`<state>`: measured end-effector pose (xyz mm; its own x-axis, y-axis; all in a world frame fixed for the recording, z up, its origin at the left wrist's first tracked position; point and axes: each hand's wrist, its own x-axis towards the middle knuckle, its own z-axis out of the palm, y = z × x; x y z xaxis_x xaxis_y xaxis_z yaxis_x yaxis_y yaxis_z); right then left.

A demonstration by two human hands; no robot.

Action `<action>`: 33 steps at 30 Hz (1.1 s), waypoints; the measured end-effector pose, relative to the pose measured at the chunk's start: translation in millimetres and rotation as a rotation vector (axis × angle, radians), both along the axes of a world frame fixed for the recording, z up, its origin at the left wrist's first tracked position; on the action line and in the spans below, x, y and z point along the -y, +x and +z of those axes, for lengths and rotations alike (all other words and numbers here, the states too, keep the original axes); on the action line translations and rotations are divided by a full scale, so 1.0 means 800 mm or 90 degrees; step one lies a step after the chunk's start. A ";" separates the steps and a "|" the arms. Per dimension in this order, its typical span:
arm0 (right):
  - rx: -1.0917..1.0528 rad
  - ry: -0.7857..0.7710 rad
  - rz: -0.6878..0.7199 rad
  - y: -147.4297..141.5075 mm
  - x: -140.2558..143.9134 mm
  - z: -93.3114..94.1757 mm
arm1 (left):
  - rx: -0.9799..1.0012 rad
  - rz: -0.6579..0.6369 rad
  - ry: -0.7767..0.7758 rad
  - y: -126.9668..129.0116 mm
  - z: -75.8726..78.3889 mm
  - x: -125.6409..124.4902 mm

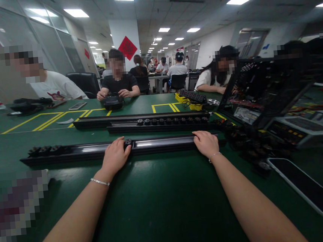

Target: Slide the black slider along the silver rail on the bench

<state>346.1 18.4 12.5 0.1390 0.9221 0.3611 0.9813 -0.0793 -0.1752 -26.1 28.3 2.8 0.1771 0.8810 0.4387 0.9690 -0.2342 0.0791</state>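
A long black channel-shaped rail (160, 144) lies across the green table in front of me. My left hand (115, 155) is closed around a small black socket module (128, 142) seated in the rail, left of its middle. Near the rail's right end, my right hand (207, 144) grips it, fingers over the far edge and thumb hidden. Several similar black modules (44, 150) sit at the left end of the rail. Behind it lies a second, shorter black rail (162, 125) with a row of modules in it, beside another long rail (93, 122).
At the right are a heap of black modules (245, 140), a phone (308, 187), an open computer case (260, 86) and a power supply unit (289, 130). Yellow trays (195, 106) stand farther back. A blurred-out item (19, 208) lies front left. Co-workers sit across the table.
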 end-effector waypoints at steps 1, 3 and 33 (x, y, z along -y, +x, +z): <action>0.001 0.001 0.000 0.000 0.000 0.000 | 0.008 0.000 0.002 0.000 0.000 0.000; 0.003 0.002 -0.001 0.000 0.000 0.000 | 0.021 0.002 0.002 0.000 0.001 -0.001; -0.005 0.003 -0.001 0.001 -0.001 0.001 | 0.036 -0.049 -0.031 0.015 -0.001 -0.001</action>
